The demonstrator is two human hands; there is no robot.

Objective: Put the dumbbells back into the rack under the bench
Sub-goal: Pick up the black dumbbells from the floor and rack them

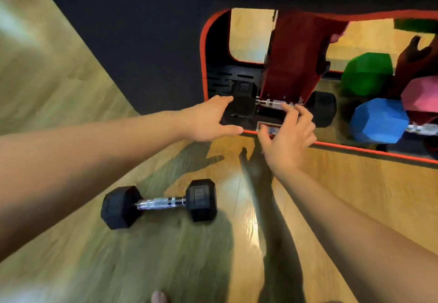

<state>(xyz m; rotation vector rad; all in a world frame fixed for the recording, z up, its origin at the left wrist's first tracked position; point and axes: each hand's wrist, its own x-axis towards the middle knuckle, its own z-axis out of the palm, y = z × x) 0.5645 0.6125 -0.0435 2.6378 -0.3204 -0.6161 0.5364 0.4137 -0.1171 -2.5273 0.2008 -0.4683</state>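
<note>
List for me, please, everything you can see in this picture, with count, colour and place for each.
black dumbbell on the floor: 1, black heads with a chrome handle, lying on the wood floor left of centre.
black dumbbell in the rack: 1, black with a chrome handle, inside the rack opening behind the hands.
coloured dumbbell heads: 3, green, blue, pink, in the rack at right.
rack: 1, black with an orange rim, under the bench.
bench: 1, black, across the top.
floor: wood, light brown.
left hand: 1, open, at the rack's left edge.
right hand: 1, fingers at the chrome handle; contact unclear.
</note>
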